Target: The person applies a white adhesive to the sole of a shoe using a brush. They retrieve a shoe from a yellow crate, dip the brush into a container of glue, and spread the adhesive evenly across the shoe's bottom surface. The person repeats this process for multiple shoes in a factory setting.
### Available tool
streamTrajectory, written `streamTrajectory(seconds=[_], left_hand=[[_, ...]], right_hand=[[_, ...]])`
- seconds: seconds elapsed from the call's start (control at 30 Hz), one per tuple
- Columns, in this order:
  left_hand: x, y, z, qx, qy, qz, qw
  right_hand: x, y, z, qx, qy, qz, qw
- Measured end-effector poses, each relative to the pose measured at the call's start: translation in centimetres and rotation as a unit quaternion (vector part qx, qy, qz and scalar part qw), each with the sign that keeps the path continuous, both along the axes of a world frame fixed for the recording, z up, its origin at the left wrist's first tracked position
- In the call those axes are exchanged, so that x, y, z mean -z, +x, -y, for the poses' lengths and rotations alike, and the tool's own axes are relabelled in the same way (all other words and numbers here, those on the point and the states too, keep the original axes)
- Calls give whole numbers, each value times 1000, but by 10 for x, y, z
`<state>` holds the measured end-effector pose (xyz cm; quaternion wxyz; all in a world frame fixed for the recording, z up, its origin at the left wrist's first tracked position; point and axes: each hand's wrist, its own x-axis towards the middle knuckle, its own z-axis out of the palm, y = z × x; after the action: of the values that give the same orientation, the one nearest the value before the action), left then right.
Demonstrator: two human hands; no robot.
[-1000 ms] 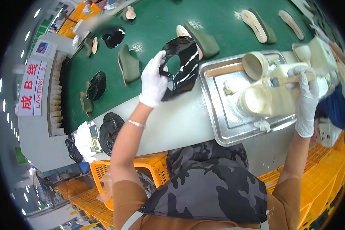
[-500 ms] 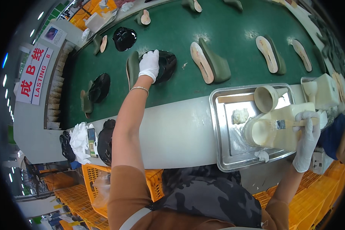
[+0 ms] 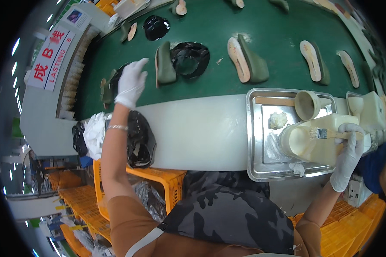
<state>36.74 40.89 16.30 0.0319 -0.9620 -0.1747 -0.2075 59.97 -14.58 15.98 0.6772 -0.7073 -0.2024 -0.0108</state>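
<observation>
My left hand (image 3: 133,82), in a white glove, hovers empty over the near edge of the green work surface, fingers apart. Just right of it stands a green shoe last (image 3: 165,67) with a pale insole along its side. A shiny black shoe upper (image 3: 190,60) lies against that last. Partly behind my left hand are another green last (image 3: 106,90) and a black upper. My gloved right hand (image 3: 351,143) is closed round the wooden handle of a brush (image 3: 323,133). Its bristles rest above a tilted cream container (image 3: 298,141) of whitish paste.
A metal tray (image 3: 252,167) holds the container, a cream cup (image 3: 297,107) and a whitish lump (image 3: 278,121). More lasts with insoles (image 3: 239,60) stand along the green surface. Black uppers (image 3: 141,141) and white cloth (image 3: 93,132) lie near my left forearm, above an orange crate (image 3: 173,192).
My left hand has let go of the black upper beside the green last and moved left and nearer. My right hand keeps the brush at the container. The whole view has shifted slightly.
</observation>
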Motion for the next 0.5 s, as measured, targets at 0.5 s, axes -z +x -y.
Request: streamTrajectory(seconds=[0.5], left_hand=[[27,-192,98,-141,-178,-68,972]], right_hand=[[2,5,-2,-24,5,17,1000]])
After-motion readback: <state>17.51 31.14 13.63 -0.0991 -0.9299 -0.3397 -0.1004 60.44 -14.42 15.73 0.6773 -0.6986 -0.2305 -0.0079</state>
